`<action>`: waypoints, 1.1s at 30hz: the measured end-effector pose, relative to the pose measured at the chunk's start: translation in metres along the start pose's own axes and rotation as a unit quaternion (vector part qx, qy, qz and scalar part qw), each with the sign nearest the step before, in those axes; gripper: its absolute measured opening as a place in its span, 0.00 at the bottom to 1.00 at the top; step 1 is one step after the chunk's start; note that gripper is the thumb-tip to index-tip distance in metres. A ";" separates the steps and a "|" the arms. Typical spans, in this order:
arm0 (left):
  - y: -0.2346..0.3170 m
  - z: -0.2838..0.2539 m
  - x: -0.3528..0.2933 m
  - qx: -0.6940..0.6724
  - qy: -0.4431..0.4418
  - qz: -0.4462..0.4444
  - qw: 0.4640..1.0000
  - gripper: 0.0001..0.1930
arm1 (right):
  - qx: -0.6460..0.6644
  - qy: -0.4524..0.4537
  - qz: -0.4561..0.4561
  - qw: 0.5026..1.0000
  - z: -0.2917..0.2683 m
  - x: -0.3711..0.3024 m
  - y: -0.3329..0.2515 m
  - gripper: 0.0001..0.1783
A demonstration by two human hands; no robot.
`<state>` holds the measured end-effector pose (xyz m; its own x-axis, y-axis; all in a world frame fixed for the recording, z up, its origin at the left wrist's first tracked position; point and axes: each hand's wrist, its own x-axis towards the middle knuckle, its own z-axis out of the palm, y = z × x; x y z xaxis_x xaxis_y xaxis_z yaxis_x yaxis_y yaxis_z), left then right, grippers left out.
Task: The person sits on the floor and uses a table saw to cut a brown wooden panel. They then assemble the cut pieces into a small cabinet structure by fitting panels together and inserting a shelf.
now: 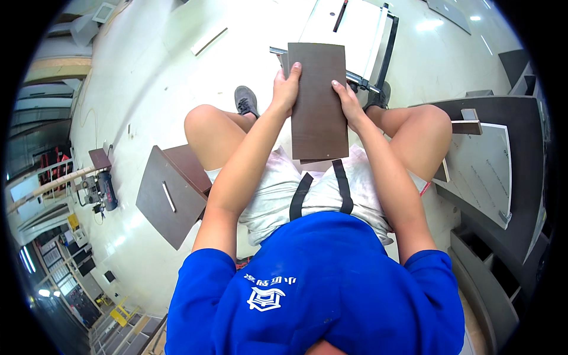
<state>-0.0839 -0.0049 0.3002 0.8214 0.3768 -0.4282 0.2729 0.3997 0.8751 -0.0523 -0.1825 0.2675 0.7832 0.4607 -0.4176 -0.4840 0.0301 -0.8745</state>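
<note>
While gripped by both hands' fingers (294, 72), dark brown rectangular panel (318, 100).

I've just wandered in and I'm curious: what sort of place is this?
Probably a furniture or cabinet workshop. Both hands hold dark wood-grain panels, more cut boards lie on the floor, and a small compressor-like machine sits nearby.

left hand (286, 89): raised ahead, fingers curled in a grip, thumb up
right hand (349, 103): level opposite, fingers gripping
forearms: extended forward, converging
</note>
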 end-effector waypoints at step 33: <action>0.003 -0.010 -0.017 -0.031 -0.099 -0.057 0.993 0.32 | -0.202 0.065 -0.115 0.970 -0.001 -0.055 -0.043 0.33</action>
<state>-0.1021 -0.0024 0.3079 0.8707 0.1579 -0.4657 0.3434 0.4825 0.8057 -0.0736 -0.2100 0.3278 0.9073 0.3669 -0.2052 -0.1191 -0.2438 -0.9625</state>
